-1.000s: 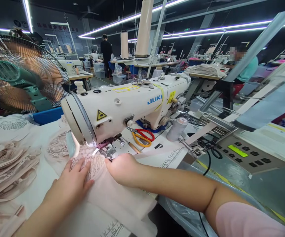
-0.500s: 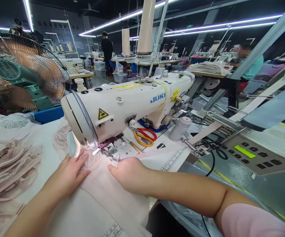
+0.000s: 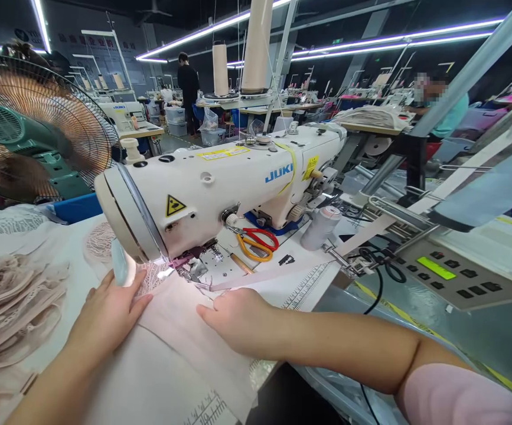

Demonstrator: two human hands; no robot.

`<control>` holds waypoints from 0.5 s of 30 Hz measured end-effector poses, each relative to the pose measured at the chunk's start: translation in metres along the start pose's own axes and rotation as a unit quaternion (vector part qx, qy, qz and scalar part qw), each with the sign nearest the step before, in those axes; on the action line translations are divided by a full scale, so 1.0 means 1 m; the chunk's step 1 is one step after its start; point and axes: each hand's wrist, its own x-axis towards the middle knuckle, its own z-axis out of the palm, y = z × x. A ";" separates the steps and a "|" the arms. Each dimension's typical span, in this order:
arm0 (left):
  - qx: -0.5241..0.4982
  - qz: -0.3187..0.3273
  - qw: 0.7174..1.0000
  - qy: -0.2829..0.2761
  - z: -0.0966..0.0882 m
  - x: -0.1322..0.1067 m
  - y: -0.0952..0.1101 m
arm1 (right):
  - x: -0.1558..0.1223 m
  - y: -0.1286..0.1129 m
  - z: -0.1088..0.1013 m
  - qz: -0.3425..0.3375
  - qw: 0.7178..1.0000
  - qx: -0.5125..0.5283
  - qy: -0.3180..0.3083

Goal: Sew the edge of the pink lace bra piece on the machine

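Note:
Pale pink fabric [image 3: 180, 313] with a lace part [image 3: 153, 280] lies under the needle area of a white sewing machine [image 3: 220, 189]. My left hand [image 3: 107, 310] rests with fingers spread at the left side of the lace, thumb and index finger apart; some fingertips are hidden behind a clear guard [image 3: 121, 262]. To the right of the presser area, my right hand [image 3: 242, 321] is closed on the fabric's edge, thumb outstretched and the other fingers curled under. A narrow pale strip [image 3: 256, 277] runs across the machine bed toward the needle.
Behind the right hand lie red-and-orange-handled scissors [image 3: 256, 245], a wooden-handled tool [image 3: 241, 264] and a grey thread cone [image 3: 321, 229]. Lace-trimmed pieces [image 3: 12, 307] are heaped at left, near a running fan [image 3: 38, 130]. A control panel [image 3: 442, 271] stands at right.
The view has shifted slightly, so the machine sits further left. My left hand has drawn back a little from the needle along the lace. My right hand keeps by the fabric edge.

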 end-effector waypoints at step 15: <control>0.009 0.214 0.969 -0.125 -0.034 -0.057 0.112 | -0.049 0.023 -0.018 -0.071 0.997 0.017 -0.028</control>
